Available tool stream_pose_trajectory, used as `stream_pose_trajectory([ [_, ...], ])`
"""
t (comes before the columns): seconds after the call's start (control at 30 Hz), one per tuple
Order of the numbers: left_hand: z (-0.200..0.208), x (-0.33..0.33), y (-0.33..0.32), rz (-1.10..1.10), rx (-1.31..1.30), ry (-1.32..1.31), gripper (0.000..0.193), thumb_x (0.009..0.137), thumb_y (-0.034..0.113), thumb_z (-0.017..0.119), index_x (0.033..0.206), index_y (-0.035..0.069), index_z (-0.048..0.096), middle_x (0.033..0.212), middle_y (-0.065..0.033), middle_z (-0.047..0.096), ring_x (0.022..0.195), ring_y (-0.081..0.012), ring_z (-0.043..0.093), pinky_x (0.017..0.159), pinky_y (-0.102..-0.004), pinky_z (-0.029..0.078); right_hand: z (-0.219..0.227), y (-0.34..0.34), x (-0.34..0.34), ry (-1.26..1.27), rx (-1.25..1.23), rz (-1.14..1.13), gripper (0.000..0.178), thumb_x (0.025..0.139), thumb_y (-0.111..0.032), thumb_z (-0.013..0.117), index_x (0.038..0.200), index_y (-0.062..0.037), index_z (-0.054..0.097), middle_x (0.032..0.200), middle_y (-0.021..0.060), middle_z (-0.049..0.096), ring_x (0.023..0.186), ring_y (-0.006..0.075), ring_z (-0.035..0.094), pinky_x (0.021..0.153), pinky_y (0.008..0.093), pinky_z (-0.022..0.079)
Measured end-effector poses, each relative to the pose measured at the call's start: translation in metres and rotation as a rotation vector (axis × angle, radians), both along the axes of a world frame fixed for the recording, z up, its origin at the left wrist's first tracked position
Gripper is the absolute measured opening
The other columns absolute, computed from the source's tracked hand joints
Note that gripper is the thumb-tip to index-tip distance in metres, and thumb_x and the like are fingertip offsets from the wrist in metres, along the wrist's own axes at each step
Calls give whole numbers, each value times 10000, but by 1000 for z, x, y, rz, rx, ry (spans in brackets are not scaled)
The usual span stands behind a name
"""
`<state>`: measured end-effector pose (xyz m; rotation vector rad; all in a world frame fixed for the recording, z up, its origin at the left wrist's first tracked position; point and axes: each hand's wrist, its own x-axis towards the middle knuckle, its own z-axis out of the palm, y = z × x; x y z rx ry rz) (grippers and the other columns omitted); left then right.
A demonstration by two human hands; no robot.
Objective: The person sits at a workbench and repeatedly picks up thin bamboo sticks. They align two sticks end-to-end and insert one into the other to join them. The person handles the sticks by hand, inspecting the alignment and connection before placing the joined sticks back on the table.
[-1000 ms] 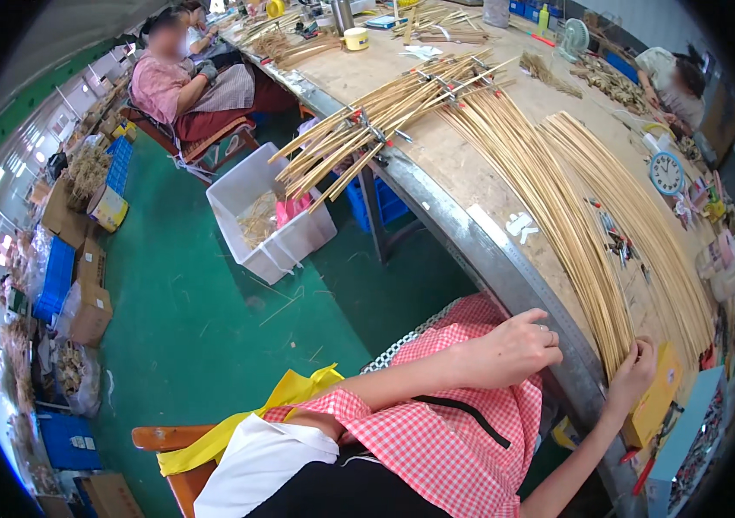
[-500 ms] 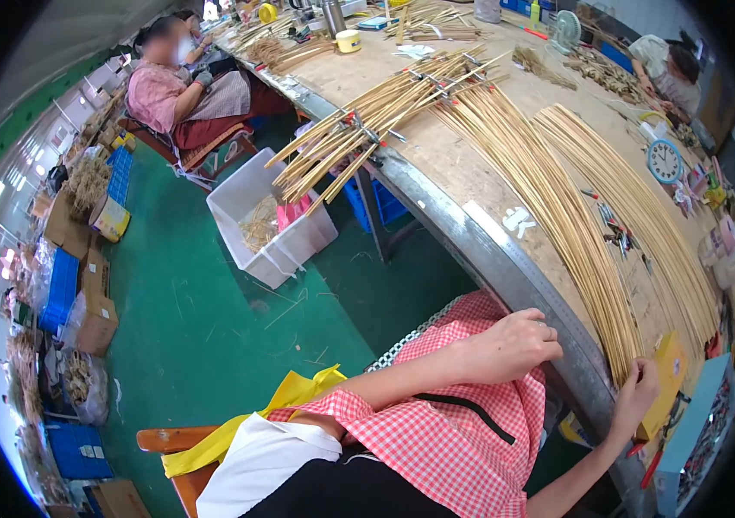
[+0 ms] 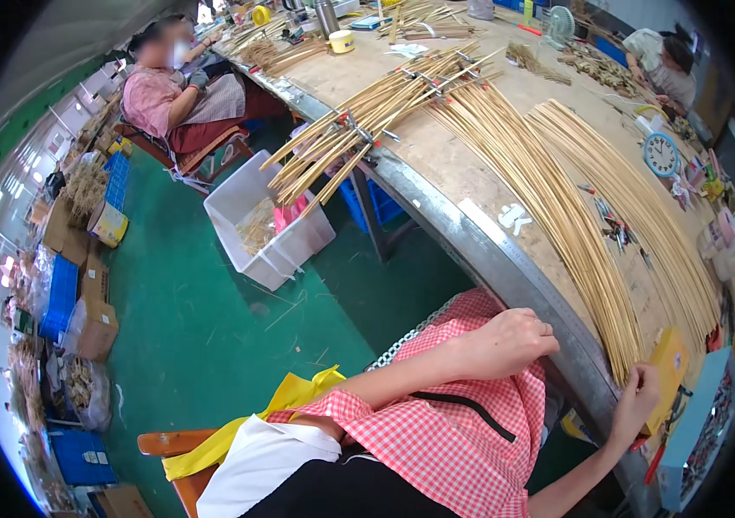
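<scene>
My left hand (image 3: 516, 344) is closed with curled fingers, just off the metal table edge (image 3: 493, 259). Its fingers hide whatever may be inside. At the near end of a long bundle of tan plant stalks (image 3: 570, 242), my right hand (image 3: 637, 401) has its fingers pinched together. Its fingertips are beside the stalk ends and a yellow box (image 3: 666, 367); whether they grip a stalk is too small to tell. A second bundle of stalks (image 3: 635, 207) lies farther right. Several small metal clips (image 3: 616, 226) lie between the two bundles.
Clamped stalks (image 3: 385, 112) jut past the table edge over a white bin (image 3: 272, 250). A light-blue box (image 3: 696, 423) stands near my right forearm. A blue clock (image 3: 661, 155) is at the right. One co-worker (image 3: 160, 95) sits at the far left, another (image 3: 665, 69) at the far right.
The view has shifted slightly. My right hand is a little lower beside the stalk ends, with its fingers still pinched. My left hand is nearly unchanged.
</scene>
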<state>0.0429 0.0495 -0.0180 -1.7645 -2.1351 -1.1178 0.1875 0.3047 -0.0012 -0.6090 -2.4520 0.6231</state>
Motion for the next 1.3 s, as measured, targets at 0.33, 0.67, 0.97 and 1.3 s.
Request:
stream_pose_trajectory([
  [0.33,-2,-1,0,8,-30,12,202,717,53,556,904,14,622,755,-111,600,739,-276,601,704,-362,490,12,1,15,-29,142,-8,108,904,-59,513,893,39,555,901,138,598,795,247,564,734,303,441],
  [0.67,0,1,-3,19,-72,14,211,711,55,559,909,17,622,764,-104,599,742,-268,600,701,-358,491,39,1,47,-15,102,-98,87,900,-10,502,863,68,486,903,133,566,825,238,533,802,286,421],
  [0.97,3,-1,-1,15,-96,34,225,728,67,582,945,32,630,791,-101,619,750,-265,617,696,-365,492,68,2,89,139,-64,-151,45,881,35,522,852,69,531,898,82,566,827,139,506,794,240,409],
  [1.3,16,4,5,-19,159,-594,263,797,-37,628,1060,-39,636,943,-135,683,856,-203,672,743,-297,539,47,-45,60,256,-479,75,36,810,74,594,807,45,573,861,57,602,720,80,518,613,191,396],
])
